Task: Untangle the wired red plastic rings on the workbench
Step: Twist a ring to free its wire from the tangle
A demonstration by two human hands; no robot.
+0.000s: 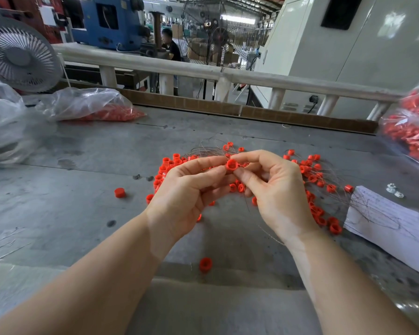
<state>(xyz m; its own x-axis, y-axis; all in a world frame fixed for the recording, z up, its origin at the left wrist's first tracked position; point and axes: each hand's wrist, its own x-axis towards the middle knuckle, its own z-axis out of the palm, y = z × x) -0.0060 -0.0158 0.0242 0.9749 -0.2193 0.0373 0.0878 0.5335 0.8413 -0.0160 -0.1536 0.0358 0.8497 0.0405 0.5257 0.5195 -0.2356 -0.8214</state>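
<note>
A: Hands?
B: Both were raised just above the workbench, over the ring pile. Left hand had its fingers curled, thumb and forefinger pinching one red ring. Right hand was curled too, its fingertips closed on the same ring from the other side. Can't tell which hand held the wire itself.

A: The rings?
B: The tangle of red rings lay on the bench directly beneath and beyond the held ring, spread to both sides of it, strung on thin wires that looped out on the far side. A single loose ring sat nearer than the held ring, by the bench's near edge; another loose ring lay to its left.

A: Containers?
B: Clear plastic bag far left of the held ring, lying on the bench with red pieces in its lower end. Second bag, far right, packed with red pieces. A sheet of paper lay to the right, touching the pile's edge, stray wires across it.

A: Beyond that?
B: A white fan stood behind the left bag.
</note>
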